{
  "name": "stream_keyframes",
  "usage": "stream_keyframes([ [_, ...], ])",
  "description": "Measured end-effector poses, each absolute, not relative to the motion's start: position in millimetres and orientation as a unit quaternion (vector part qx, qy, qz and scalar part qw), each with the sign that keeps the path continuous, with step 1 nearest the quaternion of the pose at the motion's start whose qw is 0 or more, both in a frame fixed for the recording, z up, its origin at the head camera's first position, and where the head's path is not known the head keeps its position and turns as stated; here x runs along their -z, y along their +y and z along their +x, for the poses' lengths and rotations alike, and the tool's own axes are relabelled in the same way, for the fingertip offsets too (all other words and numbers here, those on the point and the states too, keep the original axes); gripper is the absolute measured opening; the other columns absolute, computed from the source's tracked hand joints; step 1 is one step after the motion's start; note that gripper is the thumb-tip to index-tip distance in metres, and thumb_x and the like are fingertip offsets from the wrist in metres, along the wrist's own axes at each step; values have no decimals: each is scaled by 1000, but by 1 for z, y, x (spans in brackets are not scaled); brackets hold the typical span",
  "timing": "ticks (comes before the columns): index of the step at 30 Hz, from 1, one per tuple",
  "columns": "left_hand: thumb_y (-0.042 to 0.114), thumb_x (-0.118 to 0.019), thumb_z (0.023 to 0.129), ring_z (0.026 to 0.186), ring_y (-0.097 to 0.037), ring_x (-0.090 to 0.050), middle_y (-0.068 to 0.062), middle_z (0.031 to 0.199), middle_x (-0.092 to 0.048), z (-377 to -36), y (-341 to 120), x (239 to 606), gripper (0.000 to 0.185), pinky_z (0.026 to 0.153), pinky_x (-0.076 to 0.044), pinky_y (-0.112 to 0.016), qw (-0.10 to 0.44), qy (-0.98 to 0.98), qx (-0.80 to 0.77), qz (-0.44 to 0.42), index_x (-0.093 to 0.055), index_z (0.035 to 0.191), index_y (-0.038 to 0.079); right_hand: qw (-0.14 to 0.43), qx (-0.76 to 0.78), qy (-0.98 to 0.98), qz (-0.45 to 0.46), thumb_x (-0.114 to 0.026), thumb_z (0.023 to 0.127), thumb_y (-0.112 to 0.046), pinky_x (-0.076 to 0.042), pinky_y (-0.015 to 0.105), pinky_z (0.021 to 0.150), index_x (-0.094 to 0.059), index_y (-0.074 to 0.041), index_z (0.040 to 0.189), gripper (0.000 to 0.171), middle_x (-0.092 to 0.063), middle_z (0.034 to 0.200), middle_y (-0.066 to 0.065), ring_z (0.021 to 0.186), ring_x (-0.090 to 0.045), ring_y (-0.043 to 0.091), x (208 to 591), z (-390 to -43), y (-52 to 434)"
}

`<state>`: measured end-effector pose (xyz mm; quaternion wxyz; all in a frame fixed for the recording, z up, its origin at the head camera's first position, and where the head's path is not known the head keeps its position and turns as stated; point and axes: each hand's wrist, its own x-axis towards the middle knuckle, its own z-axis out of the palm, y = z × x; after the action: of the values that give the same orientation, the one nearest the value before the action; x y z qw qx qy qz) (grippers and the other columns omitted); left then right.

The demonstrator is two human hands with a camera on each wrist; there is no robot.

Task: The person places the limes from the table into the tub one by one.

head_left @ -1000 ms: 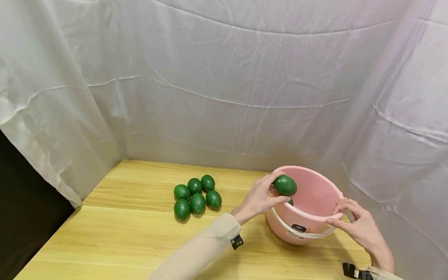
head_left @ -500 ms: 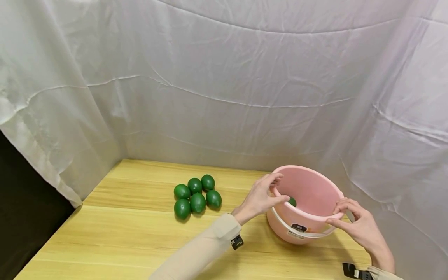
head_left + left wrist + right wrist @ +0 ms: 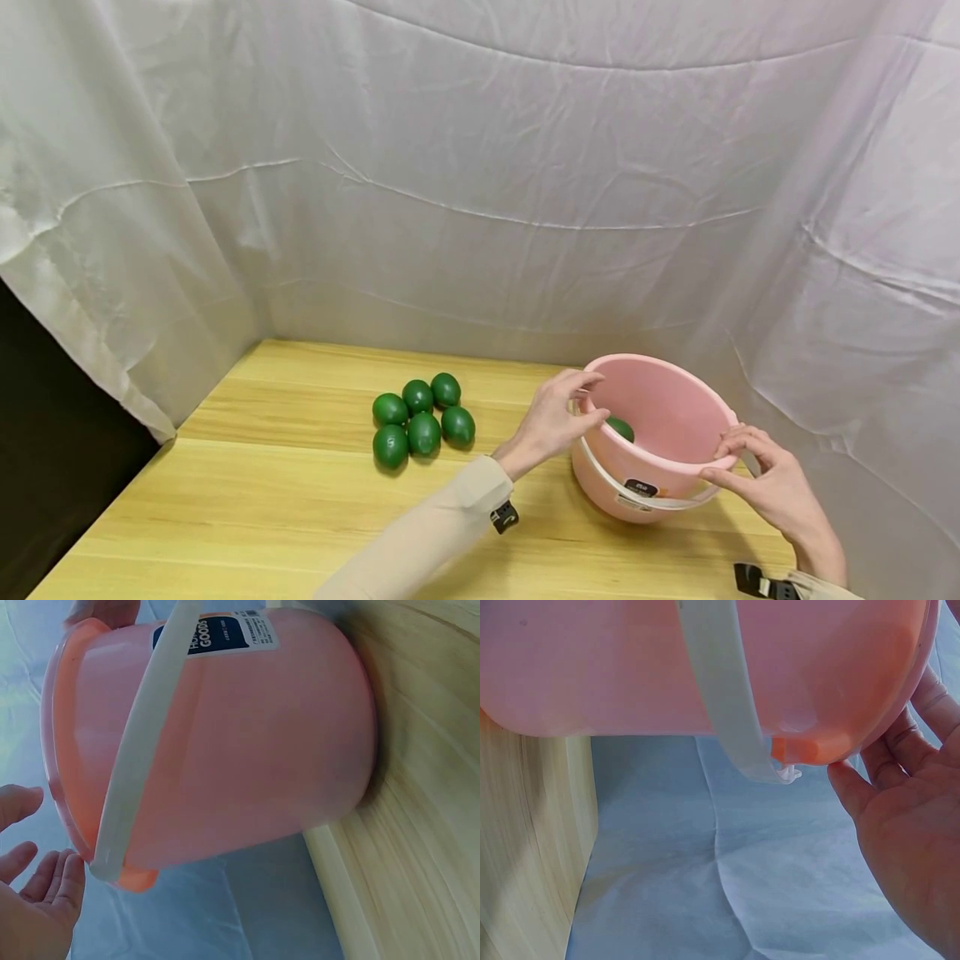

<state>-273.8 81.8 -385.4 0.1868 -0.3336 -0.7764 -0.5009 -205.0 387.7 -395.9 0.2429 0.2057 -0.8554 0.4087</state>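
Observation:
A pink bucket (image 3: 652,479) with a white handle (image 3: 603,477) stands at the right of the table. My left hand (image 3: 551,419) is at its left rim with thumb and fingers spread, nothing between them. In the left wrist view, the left fingertips (image 3: 71,874) are right by the rim and handle end. My right hand (image 3: 776,483) grips the right rim, thumb outside and fingers over the edge. One smooth, dark green, lime-like fruit (image 3: 621,428) shows inside the bucket; the front wall hides the bottom. Several more limes (image 3: 424,435) lie grouped left of the bucket.
The wooden table (image 3: 247,492) carries everything. A pale fabric curtain (image 3: 480,208) rises behind it and along both sides. Straps with black parts (image 3: 504,517) are on both wrists, and the sleeves are light.
My left hand has let go of a lime, which dropped into the bucket. The hand has since drawn back slightly left. The right hand keeps its place on the rim.

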Motion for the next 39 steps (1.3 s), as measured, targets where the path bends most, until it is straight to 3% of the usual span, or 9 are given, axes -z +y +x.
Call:
stream_keyframes([
  [7, 14, -72, 89, 101, -18, -67, -7, 111, -69, -275, 68, 388, 36, 87, -53, -17, 201, -774, 504, -327, -66, 123, 5, 242, -412, -856, 199, -82, 67, 13, -32, 4, 102, -65, -4, 83, 29, -57, 100, -7, 117, -48, 6, 396, -205, 388],
  [18, 22, -68, 93, 104, -14, -66, -5, 113, -70, -270, 36, 386, 31, 90, -53, -24, 186, -791, 487, -320, -67, 122, 11, 242, -410, -858, 191, -82, 67, 11, -31, 3, 101, -65, -4, 83, 28, -58, 101, -10, 116, -48, 4, 394, -203, 387],
  [29, 25, -67, 94, 105, -15, -65, -2, 116, -70, -262, -10, 407, 31, 92, -54, -37, 173, -820, 463, -288, -67, 123, 15, 240, -410, -858, 194, -83, 66, 10, -32, 4, 101, -64, -6, 82, 29, -58, 99, -11, 112, -50, 3, 396, -202, 383],
  [39, 24, -66, 94, 108, -19, -66, -4, 118, -70, -265, -43, 417, 31, 89, -55, -37, 166, -839, 441, -274, -67, 124, 14, 248, -406, -856, 201, -83, 66, 10, -31, 4, 101, -64, -7, 82, 30, -58, 100, -9, 111, -50, 4, 395, -201, 385],
])
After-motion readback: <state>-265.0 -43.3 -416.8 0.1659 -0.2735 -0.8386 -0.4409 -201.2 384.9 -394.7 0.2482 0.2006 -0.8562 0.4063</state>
